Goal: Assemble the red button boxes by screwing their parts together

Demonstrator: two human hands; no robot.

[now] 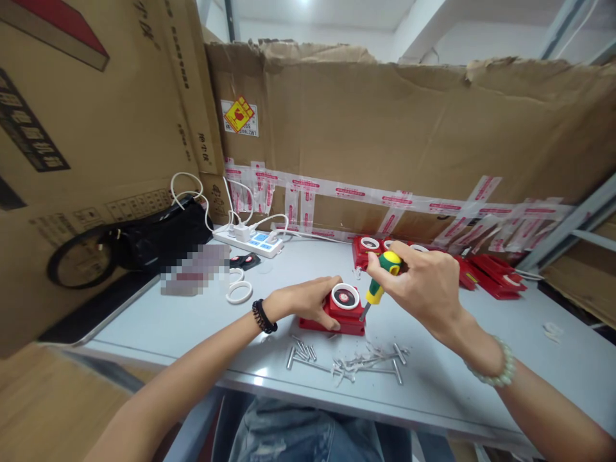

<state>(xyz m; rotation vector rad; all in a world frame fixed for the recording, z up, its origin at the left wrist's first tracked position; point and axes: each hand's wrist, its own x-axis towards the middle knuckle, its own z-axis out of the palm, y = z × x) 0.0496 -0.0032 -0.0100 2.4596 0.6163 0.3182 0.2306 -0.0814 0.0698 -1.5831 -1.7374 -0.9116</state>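
Observation:
My left hand (312, 300) is wrapped round the left side of a red block-shaped device (350, 319) on the table, its thumb in front. A white ring (345, 287) surrounds a dark round face on top of the device. In my right hand (418, 282) is a screwdriver (378, 287) with a green and yellow handle, tilted so its tip meets the device's right corner. In front lie metal T-handles (312, 364), several small metal pins or screws (305, 350) and whitish shreds (359, 366).
More red devices (498, 274) stand along the back right, against taped cardboard (409, 128). A power strip (250, 240) with white cables is at the back left, near a black bag (163, 234). Loose white rings (239, 292) lie left of my left hand.

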